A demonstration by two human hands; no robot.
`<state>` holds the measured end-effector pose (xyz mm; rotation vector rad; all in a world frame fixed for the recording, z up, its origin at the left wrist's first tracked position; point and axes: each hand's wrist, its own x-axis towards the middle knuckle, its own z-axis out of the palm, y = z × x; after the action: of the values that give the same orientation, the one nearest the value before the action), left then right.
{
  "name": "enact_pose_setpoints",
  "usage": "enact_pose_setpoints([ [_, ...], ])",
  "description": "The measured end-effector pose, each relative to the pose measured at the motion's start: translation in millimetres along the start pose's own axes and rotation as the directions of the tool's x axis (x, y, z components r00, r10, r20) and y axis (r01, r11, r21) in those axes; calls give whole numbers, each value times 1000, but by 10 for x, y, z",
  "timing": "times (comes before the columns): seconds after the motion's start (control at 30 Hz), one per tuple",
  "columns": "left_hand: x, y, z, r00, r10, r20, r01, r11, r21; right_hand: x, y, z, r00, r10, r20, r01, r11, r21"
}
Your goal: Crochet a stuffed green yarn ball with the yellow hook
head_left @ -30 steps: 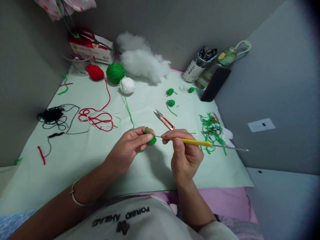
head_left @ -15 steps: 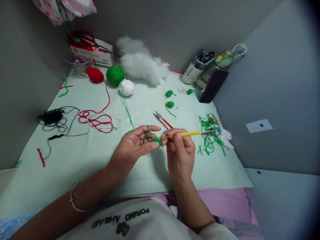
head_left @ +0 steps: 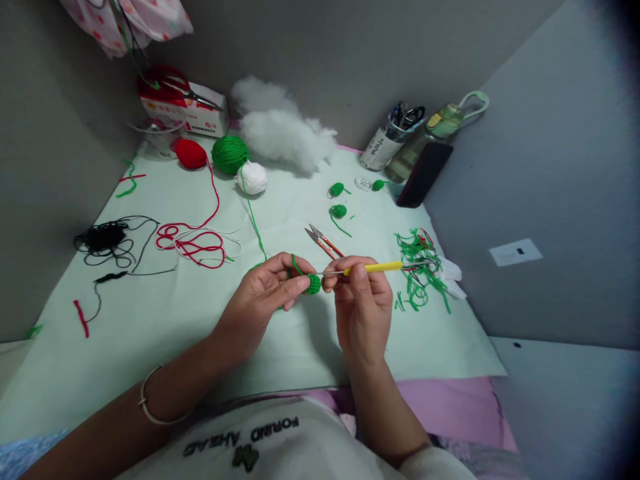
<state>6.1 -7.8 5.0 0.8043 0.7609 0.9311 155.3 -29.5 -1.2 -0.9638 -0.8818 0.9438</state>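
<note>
Pale desk [head_left: 175, 327] carries three worked green pieces [head_left: 339, 211] far right. Left hand [head_left: 265, 287] pinches a fourth piece [head_left: 314, 285], yarn [head_left: 253, 220] attached, seemingly unfinished; right hand [head_left: 365, 300] holds the hook [head_left: 380, 267].

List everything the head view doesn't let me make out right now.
All in the head view:
Part of the green crochet piece: covered by the left hand.
Tip of the crochet hook: too small to tell whether it's in a stitch.
Handle end of the snips: behind the right hand.
Dotted cloth: cut off by the top edge.
</note>
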Motion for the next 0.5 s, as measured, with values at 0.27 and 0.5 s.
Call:
enact_pose_setpoints([
  [0.27,19,-1,-16,1000,3,-31,-3,1000,-5,-26,18,-32,998,-65,23,67,995,-70],
  [0.5,7,8,-15,996,39,-77,-33,997,68,-72,5,-36,981,-177,75,187,971,-150],
])
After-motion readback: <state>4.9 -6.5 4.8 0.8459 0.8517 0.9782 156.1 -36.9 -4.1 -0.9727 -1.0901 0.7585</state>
